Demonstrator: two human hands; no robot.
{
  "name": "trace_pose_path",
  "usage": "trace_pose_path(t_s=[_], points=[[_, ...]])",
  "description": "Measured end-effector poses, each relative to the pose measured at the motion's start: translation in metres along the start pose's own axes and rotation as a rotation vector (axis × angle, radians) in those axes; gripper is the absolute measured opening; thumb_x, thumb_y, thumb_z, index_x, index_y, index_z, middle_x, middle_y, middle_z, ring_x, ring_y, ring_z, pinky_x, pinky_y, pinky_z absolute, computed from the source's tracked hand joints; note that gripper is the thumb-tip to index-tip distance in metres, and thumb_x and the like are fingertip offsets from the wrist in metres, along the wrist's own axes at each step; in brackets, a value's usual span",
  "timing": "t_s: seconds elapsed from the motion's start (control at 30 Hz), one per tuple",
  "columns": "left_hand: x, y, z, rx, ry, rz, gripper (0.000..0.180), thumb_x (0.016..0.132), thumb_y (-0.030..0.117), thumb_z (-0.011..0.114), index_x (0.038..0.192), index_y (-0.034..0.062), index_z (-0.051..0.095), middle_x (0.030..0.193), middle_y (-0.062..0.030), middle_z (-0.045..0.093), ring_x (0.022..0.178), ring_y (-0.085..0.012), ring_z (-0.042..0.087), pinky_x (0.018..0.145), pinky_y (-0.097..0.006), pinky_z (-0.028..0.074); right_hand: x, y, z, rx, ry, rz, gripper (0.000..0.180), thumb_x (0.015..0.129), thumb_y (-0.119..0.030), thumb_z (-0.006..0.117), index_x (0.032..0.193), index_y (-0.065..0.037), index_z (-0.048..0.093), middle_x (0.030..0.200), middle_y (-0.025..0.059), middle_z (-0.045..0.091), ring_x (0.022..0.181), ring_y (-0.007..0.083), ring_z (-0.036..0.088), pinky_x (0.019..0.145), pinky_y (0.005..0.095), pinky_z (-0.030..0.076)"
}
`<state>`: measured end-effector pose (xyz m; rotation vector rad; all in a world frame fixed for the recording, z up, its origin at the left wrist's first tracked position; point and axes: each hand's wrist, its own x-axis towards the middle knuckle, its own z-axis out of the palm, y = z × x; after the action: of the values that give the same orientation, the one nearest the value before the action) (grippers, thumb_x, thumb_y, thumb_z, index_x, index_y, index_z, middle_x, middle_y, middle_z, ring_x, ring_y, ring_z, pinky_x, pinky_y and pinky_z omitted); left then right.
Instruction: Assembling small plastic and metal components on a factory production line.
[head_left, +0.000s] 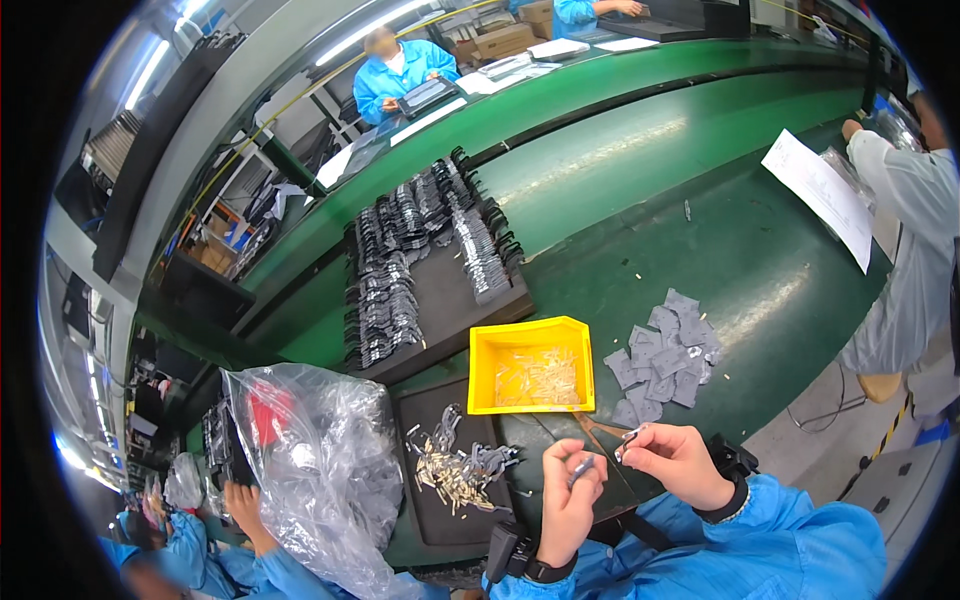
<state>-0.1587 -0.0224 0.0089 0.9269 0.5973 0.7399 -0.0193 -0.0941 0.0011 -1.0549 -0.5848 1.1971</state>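
My left hand (pixel 568 495) is closed around a small grey part (pixel 580 470). Just right of it, my right hand (pixel 682 462) pinches a small dark and silvery piece (pixel 627 443), whose kind is too small to make out. Both hands are raised near the front edge of the green table, close together. Beyond them stands a yellow bin (pixel 480 370) full of small tan pieces (pixel 545 378). To the left, a black tray (pixel 420 520) bears a heap of brass-coloured pins (pixel 450 478) and grey parts (pixel 488 462).
Flat grey pieces (pixel 665 352) lie heaped right of the bin. Rows of dark parts (pixel 385 290) stand on a foam tray (pixel 440 290) farther back. A clear plastic bag (pixel 330 460) bulges at the left. Co-workers sit across, at left and at right, near a white sheet (pixel 815 190).
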Motion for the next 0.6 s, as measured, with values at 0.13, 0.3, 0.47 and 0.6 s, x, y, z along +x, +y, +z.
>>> trace_pose_path(t_s=[0.13,0.3,0.47,0.6], points=[[-0.003,0.005,0.011,0.555,0.099,0.083,0.020,0.083,0.006,0.062,0.101,0.0025,0.055,0.073,-0.0017,0.056,0.061,-0.0097,0.051,0.053,-0.021,0.040,0.004,0.004,0.002,-0.371,0.024,-0.326,0.009,0.084,-0.006,0.061,0.087,0.002,0.062,0.079,0.0046,0.060,0.068,0.0085,0.054,0.062,0.0207,0.043],[-0.001,0.011,0.018,0.887,0.163,0.374,0.009,0.084,0.008,0.062,0.083,-0.0001,0.058,0.072,-0.0035,0.058,0.061,-0.0068,0.050,0.054,-0.021,0.040,0.001,-0.002,0.004,-0.576,0.036,-0.412,0.010,0.082,-0.005,0.062,0.087,0.003,0.062,0.079,0.0092,0.060,0.069,0.0153,0.057,0.061,0.0248,0.045],[-0.003,0.009,0.011,0.795,0.144,0.246,0.010,0.084,0.009,0.061,0.086,-0.0001,0.058,0.073,-0.0069,0.057,0.062,-0.0115,0.053,0.057,-0.024,0.042,0.003,-0.004,0.007,-0.606,0.029,-0.452,0.013,0.081,-0.006,0.063,0.091,0.002,0.063,0.082,0.0112,0.061,0.073,0.0200,0.060,0.063,0.0264,0.046],[-0.003,0.013,0.004,0.634,0.142,0.084,0.012,0.086,0.010,0.060,0.089,-0.0009,0.058,0.074,-0.0029,0.057,0.066,-0.0062,0.050,0.060,-0.020,0.041,0.006,-0.004,0.003,-0.622,-0.011,-0.398,0.014,0.082,-0.008,0.062,0.092,0.001,0.063,0.082,0.0088,0.061,0.074,0.0164,0.059,0.064,0.0252,0.045]])
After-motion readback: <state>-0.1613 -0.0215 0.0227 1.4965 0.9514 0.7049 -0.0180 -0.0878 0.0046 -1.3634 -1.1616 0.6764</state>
